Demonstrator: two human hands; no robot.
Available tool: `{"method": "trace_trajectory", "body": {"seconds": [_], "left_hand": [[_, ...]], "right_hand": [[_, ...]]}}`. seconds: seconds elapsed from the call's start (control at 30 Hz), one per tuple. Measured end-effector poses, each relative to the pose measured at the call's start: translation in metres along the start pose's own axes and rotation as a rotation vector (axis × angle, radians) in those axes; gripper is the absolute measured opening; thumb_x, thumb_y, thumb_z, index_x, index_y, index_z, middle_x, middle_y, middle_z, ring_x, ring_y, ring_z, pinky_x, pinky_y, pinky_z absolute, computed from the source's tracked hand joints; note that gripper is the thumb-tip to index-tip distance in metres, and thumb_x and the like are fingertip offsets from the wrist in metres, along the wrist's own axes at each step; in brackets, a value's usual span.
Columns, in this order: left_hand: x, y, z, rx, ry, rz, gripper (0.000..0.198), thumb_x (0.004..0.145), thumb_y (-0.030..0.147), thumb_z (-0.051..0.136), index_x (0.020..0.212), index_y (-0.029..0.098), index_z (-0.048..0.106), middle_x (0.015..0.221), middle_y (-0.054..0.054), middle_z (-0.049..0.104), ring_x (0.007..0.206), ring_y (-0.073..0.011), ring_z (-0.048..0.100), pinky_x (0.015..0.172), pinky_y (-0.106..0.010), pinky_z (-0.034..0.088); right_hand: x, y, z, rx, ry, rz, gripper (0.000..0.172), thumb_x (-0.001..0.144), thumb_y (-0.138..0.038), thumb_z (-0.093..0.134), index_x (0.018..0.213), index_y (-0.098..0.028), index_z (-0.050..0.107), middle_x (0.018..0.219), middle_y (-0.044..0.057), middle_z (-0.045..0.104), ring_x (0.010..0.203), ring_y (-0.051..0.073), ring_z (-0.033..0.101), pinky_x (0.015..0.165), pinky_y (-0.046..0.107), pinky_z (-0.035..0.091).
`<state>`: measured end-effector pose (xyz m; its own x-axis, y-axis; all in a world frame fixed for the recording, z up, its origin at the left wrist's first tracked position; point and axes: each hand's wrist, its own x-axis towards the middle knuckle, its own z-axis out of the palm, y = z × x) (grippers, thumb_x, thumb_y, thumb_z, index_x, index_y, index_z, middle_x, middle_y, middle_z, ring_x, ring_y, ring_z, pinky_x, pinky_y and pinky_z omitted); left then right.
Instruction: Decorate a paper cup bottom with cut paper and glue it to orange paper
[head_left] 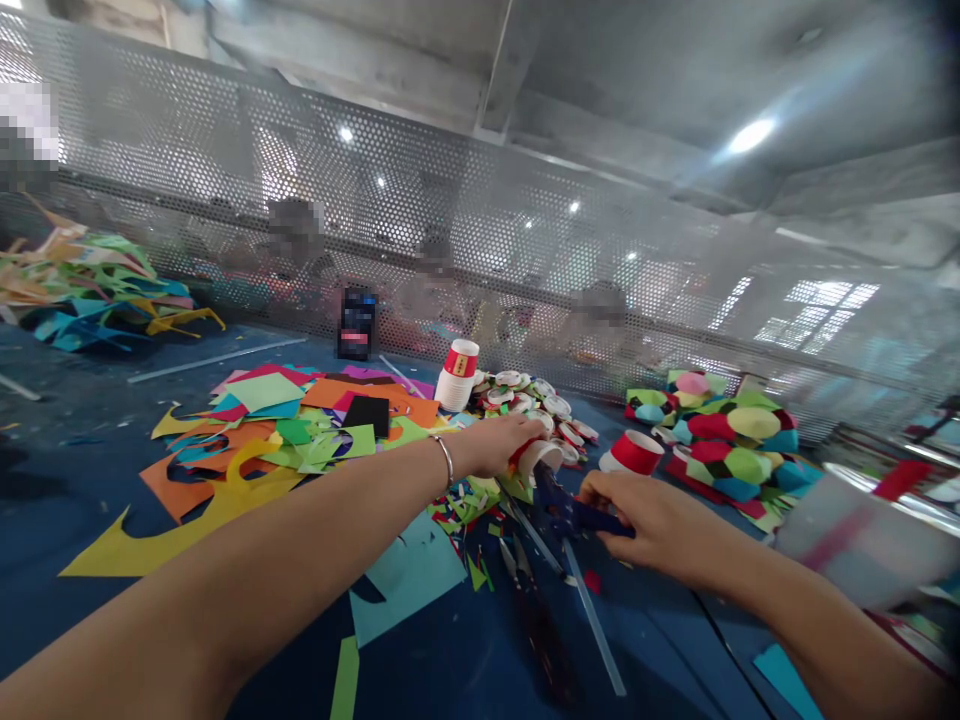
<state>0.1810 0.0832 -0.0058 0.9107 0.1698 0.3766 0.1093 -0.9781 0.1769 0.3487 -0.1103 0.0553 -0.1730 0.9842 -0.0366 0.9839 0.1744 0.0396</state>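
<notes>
Cup (pixel 543 456) grasped in left hand (pixel 504 446), near paper scraps (pixel 474 504); dark blue tool (pixel 559 507), probably a glue gun, clasped in right hand (pixel 643 512), tip close to cup; seemingly gluing; calling next for steady aim.

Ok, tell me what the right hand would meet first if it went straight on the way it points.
With the blue tool leading, the right hand would probably meet the paper cup in the left hand first; the tool's tip looks very near it, though depth leaves contact unclear.
</notes>
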Motion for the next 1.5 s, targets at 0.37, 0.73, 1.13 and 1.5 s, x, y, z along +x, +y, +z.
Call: {"method": "trace_trajectory", "body": {"seconds": [0.37, 0.73, 1.13, 1.5], "left_hand": [[-0.003, 0.012, -0.029, 0.114, -0.03, -0.141, 0.024, 0.093, 0.015, 0.053, 0.114, 0.019, 0.064, 0.12, -0.011, 0.066, 0.116, -0.0259, 0.058, 0.102, -0.043, 0.044], [-0.042, -0.024, -0.045, 0.143, -0.264, -0.466, 0.033, 0.095, 0.035, 0.059, 0.123, 0.017, 0.058, 0.125, -0.01, 0.061, 0.105, -0.0227, 0.063, 0.089, -0.044, 0.055], [-0.019, -0.025, -0.031, 0.087, -0.292, -0.538, 0.035, 0.095, 0.036, 0.06, 0.124, 0.017, 0.058, 0.126, -0.01, 0.06, 0.107, -0.0233, 0.063, 0.089, -0.045, 0.055], [-0.017, -0.028, -0.033, -0.036, -0.304, -0.446, 0.033, 0.095, 0.036, 0.06, 0.122, 0.017, 0.059, 0.123, -0.009, 0.061, 0.105, -0.0231, 0.063, 0.088, -0.044, 0.055]], "right_hand": [[0.006, 0.032, 0.024, -0.112, 0.03, 0.027, 0.022, 0.083, -0.013, 0.06, 0.103, -0.02, 0.057, 0.096, 0.009, 0.064, 0.088, 0.026, 0.063, 0.072, 0.032, 0.045], [-0.002, 0.027, 0.016, -0.067, 0.069, 0.009, 0.017, 0.088, -0.018, 0.058, 0.104, -0.021, 0.059, 0.105, 0.009, 0.064, 0.101, 0.027, 0.062, 0.086, 0.039, 0.047], [0.01, -0.029, -0.014, -0.001, 0.2, -0.093, 0.01, 0.093, -0.025, 0.053, 0.101, -0.023, 0.059, 0.1, 0.006, 0.067, 0.088, 0.023, 0.065, 0.076, 0.036, 0.047], [0.023, -0.037, -0.01, 0.011, 0.185, -0.112, 0.008, 0.092, -0.023, 0.053, 0.096, -0.022, 0.06, 0.09, 0.004, 0.067, 0.078, 0.02, 0.062, 0.068, 0.031, 0.043]]}}
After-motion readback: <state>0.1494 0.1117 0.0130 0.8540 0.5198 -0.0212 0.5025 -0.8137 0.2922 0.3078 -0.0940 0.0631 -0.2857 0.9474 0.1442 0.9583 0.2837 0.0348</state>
